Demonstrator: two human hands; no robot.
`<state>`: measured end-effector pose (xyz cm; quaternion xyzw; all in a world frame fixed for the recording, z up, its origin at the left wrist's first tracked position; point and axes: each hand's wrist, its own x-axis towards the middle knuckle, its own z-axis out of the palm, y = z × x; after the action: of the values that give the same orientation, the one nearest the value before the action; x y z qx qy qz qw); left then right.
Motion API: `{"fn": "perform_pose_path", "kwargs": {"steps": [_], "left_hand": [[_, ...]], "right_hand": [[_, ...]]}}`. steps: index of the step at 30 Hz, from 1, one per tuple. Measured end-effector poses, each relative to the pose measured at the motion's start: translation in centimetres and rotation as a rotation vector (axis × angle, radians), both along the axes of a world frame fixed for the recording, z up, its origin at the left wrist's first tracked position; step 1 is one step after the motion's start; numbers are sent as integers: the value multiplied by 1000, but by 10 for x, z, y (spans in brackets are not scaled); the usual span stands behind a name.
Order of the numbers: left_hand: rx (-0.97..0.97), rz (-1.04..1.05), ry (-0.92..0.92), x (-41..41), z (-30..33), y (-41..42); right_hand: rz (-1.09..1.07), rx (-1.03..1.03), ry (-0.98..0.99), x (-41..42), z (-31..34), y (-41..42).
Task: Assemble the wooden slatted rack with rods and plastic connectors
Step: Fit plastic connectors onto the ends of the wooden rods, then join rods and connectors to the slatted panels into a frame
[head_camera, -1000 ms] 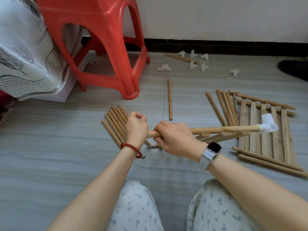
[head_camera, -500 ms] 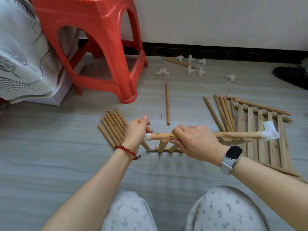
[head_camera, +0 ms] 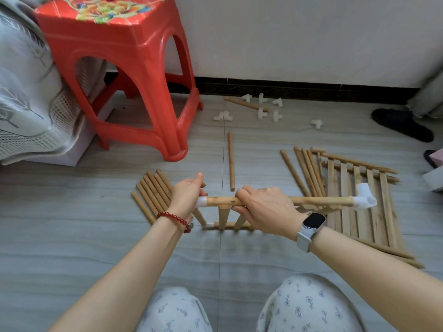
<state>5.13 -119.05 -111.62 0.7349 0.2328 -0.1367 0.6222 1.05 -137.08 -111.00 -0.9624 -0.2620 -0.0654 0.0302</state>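
Left hand is seating a connector on the rail while the right hand is bracing it.

The left hand [head_camera: 188,196] is closing around a white plastic connector [head_camera: 202,202] at the near end of the top rod [head_camera: 311,201], and the right hand [head_camera: 263,208] is wrapping tight around that same rod just beside it, holding the slatted panel [head_camera: 224,216] upright on the floor [head_camera: 96,236]. The far end is already wearing its own white corner connector [head_camera: 364,197]. To do this well, I'd say the push should be running straight along the rod, the right hand resisting so the slats aren't racking; a slight twist may help it seat fully. Spare rods [head_camera: 153,191] are lying just behind the left hand, another slatted panel [head_camera: 359,200] is lying flat to the right, and loose connectors [head_camera: 262,107] are waiting near the wall.
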Motion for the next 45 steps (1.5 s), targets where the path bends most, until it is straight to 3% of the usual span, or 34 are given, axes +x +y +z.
{"fn": "perform_pose_path", "kwargs": {"steps": [5, 9, 13, 18, 21, 27, 32, 36, 40, 43, 45], "left_hand": [[-71, 105, -102, 9, 12, 5], [-38, 47, -221, 10, 12, 9], [93, -161, -133, -6, -29, 12], [356, -598, 42, -13, -83, 28], [317, -624, 187, -20, -104, 35], [407, -679, 259, -22, -148, 31], [577, -760, 248, -14, -179, 29], [735, -837, 121, 12, -192, 14], [778, -986, 4, 44, -201, -31], [821, -1066, -40, 62, -208, -75], [874, -1132, -70, 72, -216, -100]], "right_hand": [[-8, 36, -54, 9, 14, -2], [4, 116, -22, 14, 5, -2], [-18, 165, 355, 5, -33, -8], [-55, 123, 939, 0, -80, -2], [-20, 61, 1057, -6, -109, 2], [18, -8, 1172, -18, -169, 8], [-11, -13, 1177, -17, -206, 7], [-108, 108, 1070, 4, -211, -6], [-366, 322, 730, 38, -212, -52], [-628, 253, 448, 63, -219, -107], [-795, 157, 375, 78, -227, -144]]}}
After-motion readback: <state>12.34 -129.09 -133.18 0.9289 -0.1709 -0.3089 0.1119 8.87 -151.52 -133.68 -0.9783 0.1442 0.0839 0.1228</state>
